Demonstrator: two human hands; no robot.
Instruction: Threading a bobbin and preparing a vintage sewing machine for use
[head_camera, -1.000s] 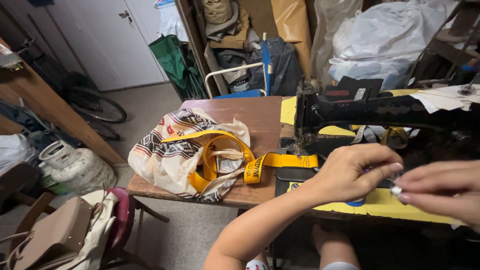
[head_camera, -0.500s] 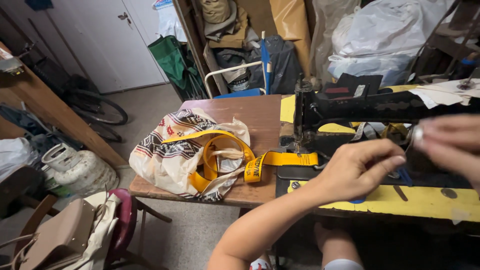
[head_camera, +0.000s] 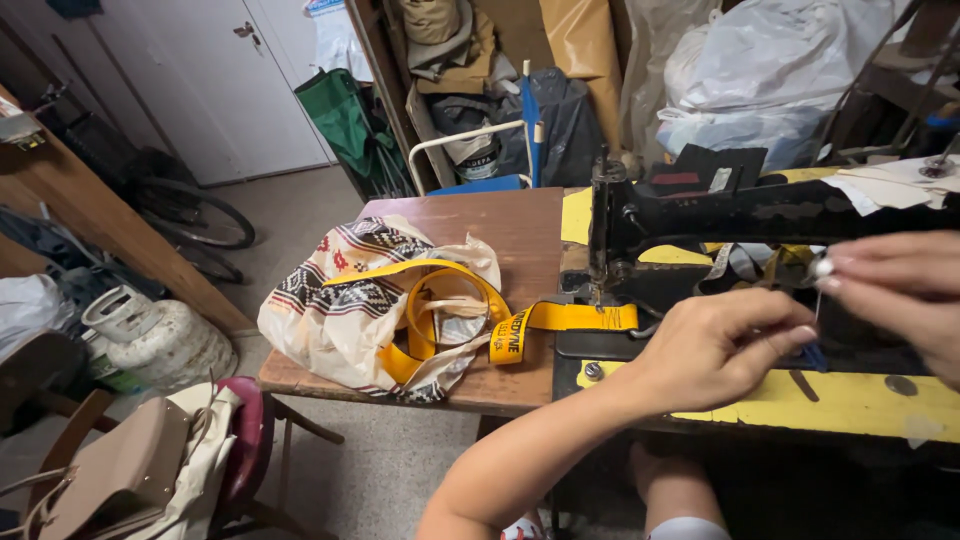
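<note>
left hand (head_camera: 715, 350) pinches fine, limp thread (head_camera: 817, 312) at its tip, right hand (head_camera: 895, 290) pinching it above, beside black sewing machine (head_camera: 740, 215); light, slippery, judged best gripped near end.

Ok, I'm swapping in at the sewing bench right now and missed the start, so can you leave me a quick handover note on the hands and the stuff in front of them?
Left hand: over the sewing machine bed, fingertips pinched together; what they pinch is too small to tell.
Right hand: raised beside it, fingers pinching something small and pale.
Yellow strap: one end lies under the machine's needle area, the rest loops back over the patterned cloth on the wooden table.
Done: strap is laid up to the machine.
Left: no stitching visible; both hands are busy near the needle, not on the strap.
</note>
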